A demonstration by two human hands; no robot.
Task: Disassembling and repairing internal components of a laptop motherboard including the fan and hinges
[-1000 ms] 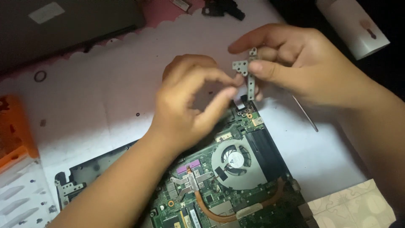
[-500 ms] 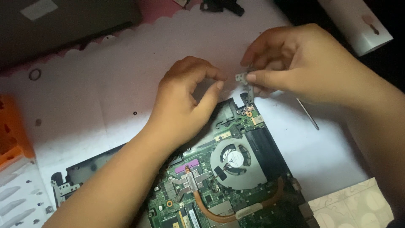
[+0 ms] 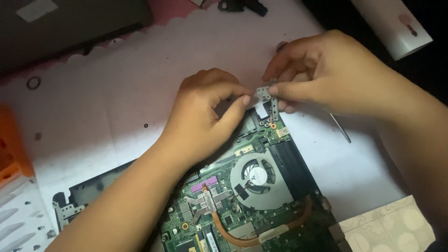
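Head view, the only one. Two hands are present. The right hand (image 3: pixel 336 77) pinches one small grey metal hinge bracket (image 3: pixel 267 97) between thumb and forefinger, fingers closed on it, just above the upper corner of one opened green laptop motherboard (image 3: pixel 242 205). The left hand (image 3: pixel 205 116) is curled, its thumb tip touching the bracket's left edge; whether it actually grips the bracket cannot be told. The board carries one round grey cooling fan (image 3: pixel 256 177) and one copper heat pipe (image 3: pixel 242 240). One thin metal screwdriver shaft (image 3: pixel 340 128) lies on the white work mat (image 3: pixel 116 93), partly under the right hand. One small dark ring (image 3: pixel 33 83) lies at the mat's left. One orange plastic tray (image 3: pixel 11 144) sits at the left edge.
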